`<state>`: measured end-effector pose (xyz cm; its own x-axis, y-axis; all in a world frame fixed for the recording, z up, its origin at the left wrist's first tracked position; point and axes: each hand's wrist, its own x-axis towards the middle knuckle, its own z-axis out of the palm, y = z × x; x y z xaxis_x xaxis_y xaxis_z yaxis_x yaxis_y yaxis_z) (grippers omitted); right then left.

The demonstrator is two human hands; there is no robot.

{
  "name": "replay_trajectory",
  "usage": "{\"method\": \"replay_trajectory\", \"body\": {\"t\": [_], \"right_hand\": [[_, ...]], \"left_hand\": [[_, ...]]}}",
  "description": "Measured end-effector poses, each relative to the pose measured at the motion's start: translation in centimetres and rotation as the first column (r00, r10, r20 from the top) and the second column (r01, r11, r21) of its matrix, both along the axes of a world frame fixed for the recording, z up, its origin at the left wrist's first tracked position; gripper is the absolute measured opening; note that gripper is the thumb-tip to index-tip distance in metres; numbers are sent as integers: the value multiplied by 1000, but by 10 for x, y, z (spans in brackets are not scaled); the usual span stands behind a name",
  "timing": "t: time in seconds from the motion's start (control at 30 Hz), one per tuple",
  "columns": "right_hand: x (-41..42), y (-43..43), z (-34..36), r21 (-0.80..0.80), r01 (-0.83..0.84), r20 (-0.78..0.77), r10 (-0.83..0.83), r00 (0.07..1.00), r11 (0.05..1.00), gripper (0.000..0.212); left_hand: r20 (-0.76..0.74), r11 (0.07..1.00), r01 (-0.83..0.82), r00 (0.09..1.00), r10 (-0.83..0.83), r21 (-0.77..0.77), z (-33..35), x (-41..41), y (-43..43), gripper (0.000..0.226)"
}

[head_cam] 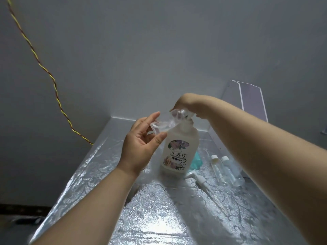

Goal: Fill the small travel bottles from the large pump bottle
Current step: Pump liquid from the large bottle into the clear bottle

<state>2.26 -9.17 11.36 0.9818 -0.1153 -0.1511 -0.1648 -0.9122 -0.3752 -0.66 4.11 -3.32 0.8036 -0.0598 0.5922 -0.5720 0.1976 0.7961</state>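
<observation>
Left hand [141, 144]: you pinch a small clear bottle [159, 125] beside the spout.
Right hand [185, 102]: yours rests atop pump bottle [178, 149]; grip not discernible.

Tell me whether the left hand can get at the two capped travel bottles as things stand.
Probably not right away. The left hand holds a small clear bottle at the spout, and the large pump bottle and right forearm lie between it and the capped bottles.

Frosted white pump bottle [178, 149] stands upright mid-bench; a clear travel bottle [160, 125] tilts at its spout, two capped bottles [231, 171] just right.
</observation>
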Motion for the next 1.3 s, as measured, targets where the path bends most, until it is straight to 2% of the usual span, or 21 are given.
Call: {"method": "replay_trajectory", "body": {"t": [0.03, 0.13, 0.27, 0.33, 0.47, 0.57, 0.67, 0.9, 1.13, 1.3], "right_hand": [[0, 1, -3, 40, 10, 0, -10, 1000, 999, 24], [4, -5, -10, 162, 39, -28, -35, 999, 986, 37], [4, -1, -14, 160, 60, -2, -61, 998, 985, 23], [4, -4, -12, 207, 18, 21, -23, 1000, 978, 33], [-4, -6, -1, 113, -31, 70, 23, 997, 993, 44], [-1, -5, -2, 59, -67, 64, 64, 996, 996, 41], [8, -6, -10, 71, -58, 68, 53, 996, 996, 32], [10, -8, -16, 143, -26, 66, 17, 998, 989, 34], [3, -11, -2, 43, -50, 136, 44, 990, 998, 43], [10, -6, -10, -5, -30, 73, 30, 997, 1000, 38]], "left_hand": [[-4, 1000, -6, 1000, 6, 2, 0, 1, 0, 54], [-17, 1000, -4, 1000, 4, 4, -3, 2, 0, 52], [-19, 1000, -1, 1000, 1, 2, -5, 3, 1, 50], [-12, 1000, -1, 1000, 1, 0, -5, 4, 1, 50], [9, 1000, 15, 1000, -15, -16, -3, 2, 0, 50], [21, 999, 24, 1000, -23, -40, -3, 3, -1, 50], [23, 998, 27, 999, -25, -55, -5, 4, -2, 50], [37, 998, 15, 999, -12, -57, -6, 4, -4, 51], [63, 999, 6, 998, -4, -33, -3, 1, -4, 52], [65, 999, -24, 998, 26, -34, -4, 2, -5, 54]]}}
